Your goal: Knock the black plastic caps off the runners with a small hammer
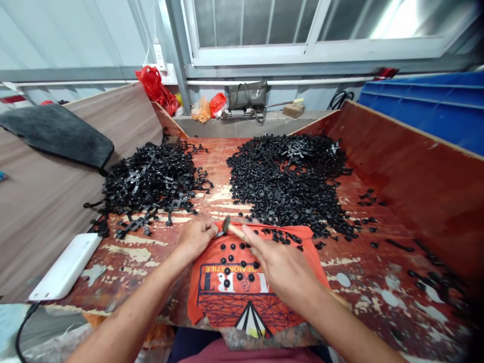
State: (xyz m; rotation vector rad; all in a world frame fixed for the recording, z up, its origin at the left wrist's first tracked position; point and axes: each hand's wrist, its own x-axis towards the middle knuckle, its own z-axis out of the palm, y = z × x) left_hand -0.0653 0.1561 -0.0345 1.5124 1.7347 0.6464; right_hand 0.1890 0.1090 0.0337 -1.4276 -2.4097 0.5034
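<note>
My right hand [278, 262] is closed around the wooden handle of a small hammer [226, 225]. The hammer's dark head is over the top left of an orange printed cloth [313, 257]. Just left of it, my left hand [196, 237] pinches a small dark part [220, 233] at the cloth's edge; its exact shape is too small to tell. Several round black caps [239, 277] lie scattered on the cloth between my hands. Beyond my right hand, more black pieces [282, 236] rest along the cloth's upper edge.
Piles of black plastic parts lie at left [151, 176] and right [287, 181] on the worn red tabletop [215, 176]. A white power bank [66, 267] with a cable is at the left edge. Wooden side boards [401, 161] flank the table, with a blue crate [427, 111] behind.
</note>
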